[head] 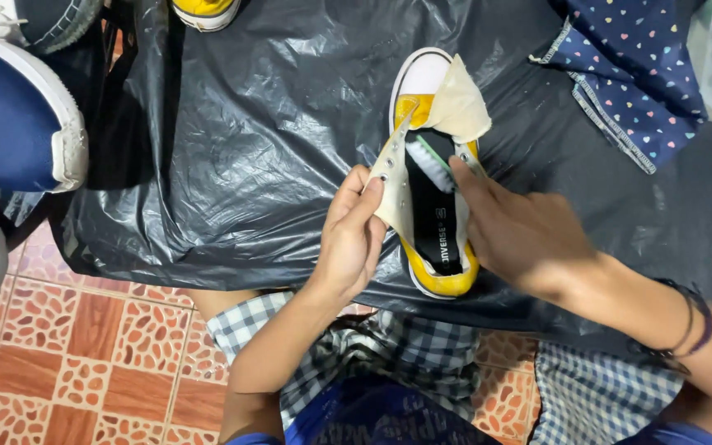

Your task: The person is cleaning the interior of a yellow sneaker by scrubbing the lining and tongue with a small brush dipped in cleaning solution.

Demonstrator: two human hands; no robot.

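Brushing inside yellow sneaker [437, 247], both hands

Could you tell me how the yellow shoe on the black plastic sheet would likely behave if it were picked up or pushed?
The yellow shoe is probably light, with floppy canvas: the left hand folds its side open easily. Its tongue flops forward. On the crinkled black plastic sheet it might slide when pushed.

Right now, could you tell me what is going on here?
A person works on a yellow sneaker lying on a black plastic sheet. The left hand pulls the eyelet flap open, while the right hand holds a small brush inside the shoe. The tongue is folded forward over the toe.
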